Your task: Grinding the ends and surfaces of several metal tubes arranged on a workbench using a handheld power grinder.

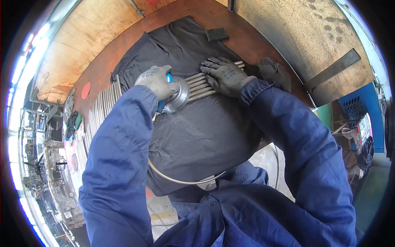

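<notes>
- The rods [198, 87] lie under the fingers and palm of the right hand [224, 76], side by side, with bare lengths showing to the left of those fingers.
- Their long axis slants from just right of the left hand [155, 82], low, up and away to the right, past the right hand's far side.
- Left fingers: curled round the sander [179, 96], though their tips are hidden. Its round disc sits just right of them, at the rods' near ends; whether it touches the metal I cannot tell.
- Right fingers: flat and close together, laid over the rods rather than wrapped round them. This hand is nearer the rods' far ends; the left is nearer the others.
- Beneath both hands' fingers spreads the cloth [189, 136], wrinkled beyond them.
- Left of the left fingers: a row of bars [101, 107], then a red disc [86, 90].
- Beyond the right fingers: a green pad [217, 34], well apart.
- Nearer the body than the left fingers, a hose [185, 180] curves across the cloth's edge.
- Between the two hands' fingers, nothing but the sander's disc covers the rods.
</notes>
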The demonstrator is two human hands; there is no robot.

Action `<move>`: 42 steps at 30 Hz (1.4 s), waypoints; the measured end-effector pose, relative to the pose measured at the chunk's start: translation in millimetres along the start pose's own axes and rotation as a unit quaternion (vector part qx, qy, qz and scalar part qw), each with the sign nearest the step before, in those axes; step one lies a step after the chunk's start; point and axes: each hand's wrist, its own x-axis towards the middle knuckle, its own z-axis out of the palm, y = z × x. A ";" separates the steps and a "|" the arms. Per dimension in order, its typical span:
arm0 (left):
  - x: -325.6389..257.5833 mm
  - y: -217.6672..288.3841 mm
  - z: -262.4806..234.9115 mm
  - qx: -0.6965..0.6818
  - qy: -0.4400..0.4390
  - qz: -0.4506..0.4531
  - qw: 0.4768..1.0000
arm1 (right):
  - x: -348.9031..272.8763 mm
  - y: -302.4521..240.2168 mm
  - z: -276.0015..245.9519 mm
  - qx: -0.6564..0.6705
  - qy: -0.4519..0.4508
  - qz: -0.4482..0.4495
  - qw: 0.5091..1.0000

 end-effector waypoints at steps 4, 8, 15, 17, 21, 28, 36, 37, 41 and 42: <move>-18.7 -41.9 19.3 -0.009 0.084 0.002 0.996 | -5.0 -8.4 -3.6 -0.013 -0.006 -0.002 1.000; -25.2 -70.9 23.2 -0.020 0.091 -0.035 0.995 | -13.4 -14.2 -9.5 -0.035 -0.020 -0.024 0.999; -20.2 -25.2 23.0 -0.026 0.126 0.036 0.991 | -28.4 -14.7 -9.8 -0.044 -0.010 -0.052 0.998; -19.0 -5.0 19.3 -0.020 0.093 0.034 0.995 | -25.5 -16.3 -4.2 -0.039 -0.016 -0.054 0.998; -20.8 4.8 7.6 0.007 0.014 0.013 1.000 | -27.9 -17.9 -7.4 -0.036 -0.023 -0.045 0.998; -37.2 -38.9 20.6 0.010 0.012 -0.058 0.998 | -21.8 -17.5 -9.8 -0.031 -0.050 -0.025 0.998; -30.0 23.9 17.8 -0.008 0.061 0.030 0.998 | -16.5 -12.8 -7.3 -0.028 -0.040 -0.020 0.999; -31.2 18.5 18.8 -0.014 0.078 0.036 0.996 | -16.0 -12.7 -6.4 -0.028 -0.037 -0.017 0.999; -34.2 -26.8 31.0 -0.014 0.116 0.015 0.993 | -15.6 -11.8 -1.0 -0.018 -0.029 -0.020 0.999; -37.6 -30.7 29.3 -0.012 0.115 0.014 0.993 | -15.5 -12.3 -1.9 -0.014 -0.026 -0.017 0.999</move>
